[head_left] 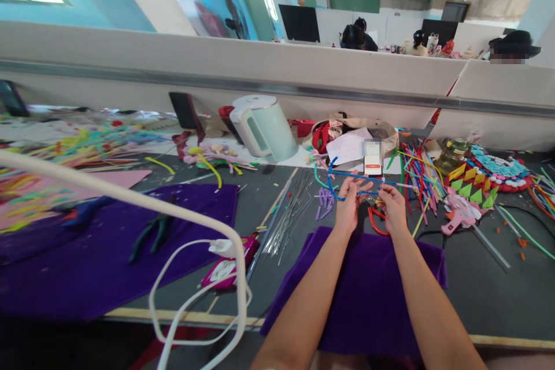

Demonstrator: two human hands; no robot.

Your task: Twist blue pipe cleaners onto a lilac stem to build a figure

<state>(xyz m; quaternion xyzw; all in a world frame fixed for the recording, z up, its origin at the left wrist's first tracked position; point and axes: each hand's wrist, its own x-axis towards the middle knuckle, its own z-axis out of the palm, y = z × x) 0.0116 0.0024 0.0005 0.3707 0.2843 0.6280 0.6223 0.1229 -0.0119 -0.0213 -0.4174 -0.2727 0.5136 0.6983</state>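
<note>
- Holding the bent blue fuzzy craft stem (342, 173) between both hands, you have it just beyond the folded deep-purple cloth (377, 283), over the dark grey desk (489, 306).
- Your left hand (347, 202) has its grip closed lightly on the stem, near where it bends round on your left; the fingers are a little spread, and you cannot tell from here how firm the pinch is.
- Your right hand (393, 205) has its grip drawn together at the fingertips on the stem's other side; small size hides exactly which strand each finger presses.
- Two blue strands run across between your hands, one above the other, so steady the bend with your left and let the right fingertips do the fine work.
- Pinch close to the spot you are shaping; a long free length would probably spring and spoil the curve.
- Press gently, since the fuzz likely flattens under a hard squeeze while the wire inside takes the bend.
- Mind the red curved handle-like piece (372, 221) just below your hands; a strand could snag on it.
- Leave room for the white-screened phone (373, 159) behind your fingers and the loose bundle of multicoloured fuzzy stems (418, 170) to the right.
- Watch your right elbow and wrist near the pink glue gun (460, 212), which may be hot.
</note>
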